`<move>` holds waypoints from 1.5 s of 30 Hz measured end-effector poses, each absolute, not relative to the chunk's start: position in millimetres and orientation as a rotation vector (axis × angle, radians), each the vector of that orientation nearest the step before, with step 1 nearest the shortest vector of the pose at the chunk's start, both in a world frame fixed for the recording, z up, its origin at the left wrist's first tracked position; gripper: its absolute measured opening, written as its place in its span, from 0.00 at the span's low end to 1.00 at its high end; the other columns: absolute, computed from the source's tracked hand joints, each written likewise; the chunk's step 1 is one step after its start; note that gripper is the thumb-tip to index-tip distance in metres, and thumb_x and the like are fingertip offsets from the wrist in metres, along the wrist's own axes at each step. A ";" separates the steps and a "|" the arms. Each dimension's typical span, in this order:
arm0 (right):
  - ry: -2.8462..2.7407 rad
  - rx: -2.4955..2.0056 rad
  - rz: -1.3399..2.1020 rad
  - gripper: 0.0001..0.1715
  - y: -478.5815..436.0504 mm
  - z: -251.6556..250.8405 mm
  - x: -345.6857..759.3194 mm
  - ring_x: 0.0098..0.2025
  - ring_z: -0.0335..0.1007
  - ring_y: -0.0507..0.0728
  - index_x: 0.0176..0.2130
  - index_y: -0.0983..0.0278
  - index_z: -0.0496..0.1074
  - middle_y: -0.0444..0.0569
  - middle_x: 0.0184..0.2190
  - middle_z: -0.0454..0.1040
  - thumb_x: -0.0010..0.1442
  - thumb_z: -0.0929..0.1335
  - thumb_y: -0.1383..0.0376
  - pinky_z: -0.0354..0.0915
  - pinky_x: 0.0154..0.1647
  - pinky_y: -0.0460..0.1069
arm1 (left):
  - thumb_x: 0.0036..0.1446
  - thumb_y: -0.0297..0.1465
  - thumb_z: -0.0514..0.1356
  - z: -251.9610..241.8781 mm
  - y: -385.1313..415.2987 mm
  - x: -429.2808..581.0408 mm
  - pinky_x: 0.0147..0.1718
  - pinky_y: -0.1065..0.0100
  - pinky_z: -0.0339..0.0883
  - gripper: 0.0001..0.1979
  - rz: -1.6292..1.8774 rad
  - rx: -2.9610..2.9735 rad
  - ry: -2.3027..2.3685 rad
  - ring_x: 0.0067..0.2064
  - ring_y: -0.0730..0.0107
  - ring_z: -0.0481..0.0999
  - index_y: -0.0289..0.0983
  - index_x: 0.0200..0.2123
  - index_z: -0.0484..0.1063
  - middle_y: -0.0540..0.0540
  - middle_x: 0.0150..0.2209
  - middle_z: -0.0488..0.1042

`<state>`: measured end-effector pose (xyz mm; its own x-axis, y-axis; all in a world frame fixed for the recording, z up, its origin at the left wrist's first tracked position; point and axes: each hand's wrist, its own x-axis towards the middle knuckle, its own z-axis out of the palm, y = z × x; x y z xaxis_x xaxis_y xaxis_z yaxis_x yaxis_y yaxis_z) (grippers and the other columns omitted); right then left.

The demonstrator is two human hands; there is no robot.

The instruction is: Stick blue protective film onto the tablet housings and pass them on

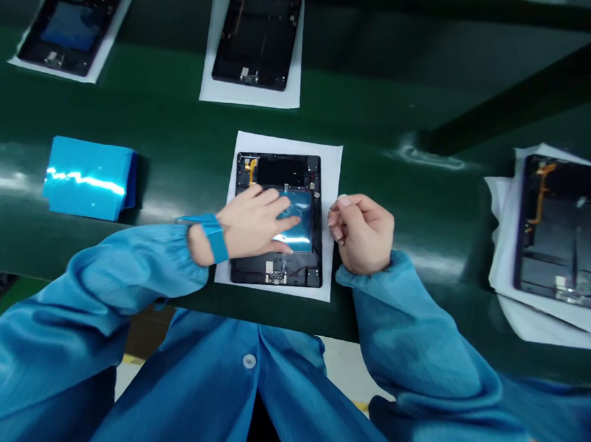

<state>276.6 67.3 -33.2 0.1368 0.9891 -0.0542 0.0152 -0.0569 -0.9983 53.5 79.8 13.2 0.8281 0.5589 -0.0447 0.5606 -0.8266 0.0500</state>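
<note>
An opened tablet housing lies on a white paper sheet in front of me, its black inside and circuit parts showing. A glossy blue film covers its middle. My left hand, wearing a blue wrist strap, rests over the film's left part with fingers spread, hiding some of it. Just right of the housing, over the paper's edge, my right hand is closed with thumb against forefinger. No object shows in it.
A stack of blue films lies to the left. Behind, another housing with a blue area and one without lie on paper. At right, a housing rests on several papers. A dark beam slants at the back right.
</note>
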 end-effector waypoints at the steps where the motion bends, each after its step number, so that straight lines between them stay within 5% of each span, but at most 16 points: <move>1: -1.148 -1.336 1.079 0.19 66.5 -30.4 276.9 0.14 0.55 0.46 0.30 0.63 0.73 0.40 0.20 0.72 0.62 0.72 0.51 0.51 0.14 0.44 | 0.69 0.48 0.55 11.4 81.0 60.5 0.46 0.57 0.58 0.26 -0.042 2.922 0.907 0.52 0.50 0.70 0.40 0.62 0.71 0.37 0.49 0.74; 3: -1.391 -1.353 0.928 0.18 61.8 -22.2 275.9 0.19 0.67 0.49 0.33 0.63 0.77 0.45 0.26 0.79 0.66 0.69 0.52 0.64 0.21 0.46 | 0.72 0.42 0.52 7.3 85.7 64.6 0.46 0.57 0.59 0.21 -0.013 2.876 0.943 0.53 0.51 0.71 0.41 0.61 0.73 0.38 0.50 0.74; 5: -1.834 -1.306 0.766 0.19 53.8 -12.7 271.2 0.35 0.80 0.55 0.37 0.62 0.81 0.49 0.37 0.84 0.70 0.66 0.54 0.74 0.37 0.50 | 0.73 0.35 0.50 4.2 93.1 54.7 0.46 0.56 0.60 0.19 0.045 2.809 1.046 0.52 0.52 0.72 0.40 0.59 0.73 0.38 0.49 0.75; 7: -2.341 -1.158 0.608 0.19 46.9 -5.5 262.3 0.46 0.82 0.59 0.44 0.61 0.82 0.50 0.49 0.83 0.71 0.65 0.55 0.75 0.45 0.52 | 0.72 0.30 0.48 3.7 102.6 34.5 0.46 0.56 0.62 0.19 0.127 2.696 1.224 0.52 0.54 0.73 0.39 0.59 0.72 0.39 0.50 0.76; 13: -2.932 -0.988 0.208 0.32 68.9 -3.9 230.6 0.47 0.82 0.61 0.67 0.63 0.69 0.50 0.69 0.65 0.74 0.59 0.50 0.72 0.34 0.52 | 0.68 0.27 0.50 18.4 128.4 -19.0 0.48 0.56 0.67 0.17 0.282 2.458 1.584 0.48 0.58 0.74 0.36 0.56 0.71 0.42 0.46 0.77; 18: -2.915 -1.099 0.103 0.34 78.7 -2.0 220.4 0.47 0.81 0.63 0.67 0.66 0.68 0.50 0.68 0.65 0.74 0.59 0.49 0.72 0.35 0.54 | 0.65 0.27 0.52 28.1 141.4 -17.5 0.48 0.54 0.69 0.16 0.240 2.452 1.638 0.46 0.56 0.74 0.37 0.53 0.72 0.41 0.43 0.77; 29: -2.792 -1.248 0.053 0.35 51.6 -7.4 235.6 0.43 0.83 0.62 0.65 0.68 0.71 0.54 0.67 0.67 0.73 0.60 0.48 0.72 0.34 0.55 | 0.67 0.31 0.54 7.9 176.3 41.3 0.58 0.46 0.64 0.20 0.108 2.418 1.709 0.62 0.43 0.67 0.33 0.60 0.70 0.34 0.62 0.69; 33: -2.858 -0.976 0.213 0.31 36.3 -6.5 237.9 0.47 0.82 0.60 0.61 0.64 0.75 0.50 0.64 0.71 0.74 0.59 0.49 0.74 0.36 0.52 | 0.68 0.35 0.55 1.9 187.3 51.5 0.58 0.48 0.63 0.18 0.039 2.456 1.672 0.61 0.45 0.67 0.34 0.57 0.72 0.34 0.59 0.71; 41: -2.688 -1.386 0.065 0.32 50.0 -7.4 275.5 0.45 0.83 0.64 0.63 0.68 0.73 0.57 0.64 0.70 0.73 0.61 0.50 0.74 0.35 0.54 | 0.67 0.37 0.58 2.7 205.9 50.3 0.53 0.55 0.65 0.15 -0.055 2.575 1.526 0.57 0.49 0.71 0.34 0.50 0.73 0.36 0.55 0.73; 45: -2.743 -1.082 0.279 0.25 35.3 -3.8 289.3 0.47 0.82 0.61 0.53 0.65 0.79 0.53 0.56 0.79 0.73 0.62 0.53 0.74 0.39 0.51 | 0.70 0.34 0.53 2.0 206.9 55.0 0.49 0.58 0.65 0.15 -0.143 2.635 1.447 0.53 0.54 0.74 0.32 0.53 0.71 0.36 0.51 0.75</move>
<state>289.3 35.3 -3.8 -0.7191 0.6880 0.0976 0.6544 0.7177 -0.2382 55.0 206.9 2.0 0.5354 0.8318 -0.1463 0.8444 -0.5312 0.0699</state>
